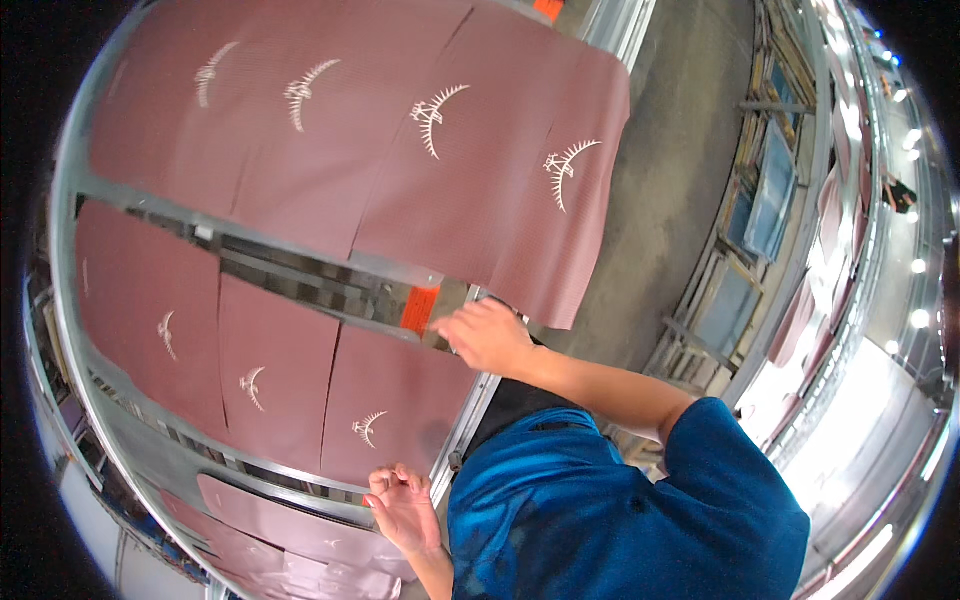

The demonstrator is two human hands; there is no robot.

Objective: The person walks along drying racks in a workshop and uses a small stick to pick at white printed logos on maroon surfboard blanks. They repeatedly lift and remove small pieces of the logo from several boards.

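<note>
My right hand (487, 336) is over the near edge of the long table, by the gap between two rows of mauve fabric panels. Its fingers are bent and close together; what they hold, if anything, is hidden. An orange piece (420, 308) lies in the gap just beyond the fingertips. My left hand (404, 508) is raised at the near edge of the lower row, palm up, its fingers loosely curled and apart, with nothing visible in it. Pale spiky crescent prints mark the upper fabric panel (480, 190) and the lower fabric panel (400, 385).
A metal rail (468, 425) runs along the table's near edge. More mauve panels (300, 520) lie farther left. Right of a concrete aisle (665, 170), framed screens (770, 190) stand in a wooden rack. Another person (900, 195) is far off at the right.
</note>
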